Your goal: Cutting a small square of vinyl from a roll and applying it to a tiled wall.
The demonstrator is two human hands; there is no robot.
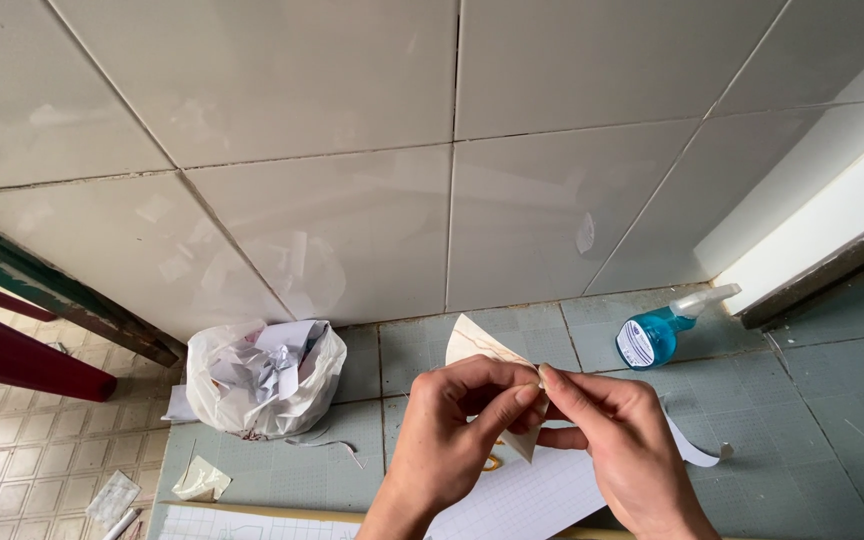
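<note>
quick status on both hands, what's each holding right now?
Left hand: closed, fingers pinching the folded paper piece.
Right hand: closed, fingers pinching the same folded paper piece from the other side.

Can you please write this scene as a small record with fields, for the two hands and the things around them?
left hand: left hand pinches the small folded cream paper piece
right hand: right hand pinches the same paper at its right edge
fingers: both sets closed on the paper
surface: green tiled floor, white tiled wall behind
left of hands: white plastic bag full of paper scraps
right of hands: blue spray bottle lying on its side
below hands: white gridded paper sheet
</note>
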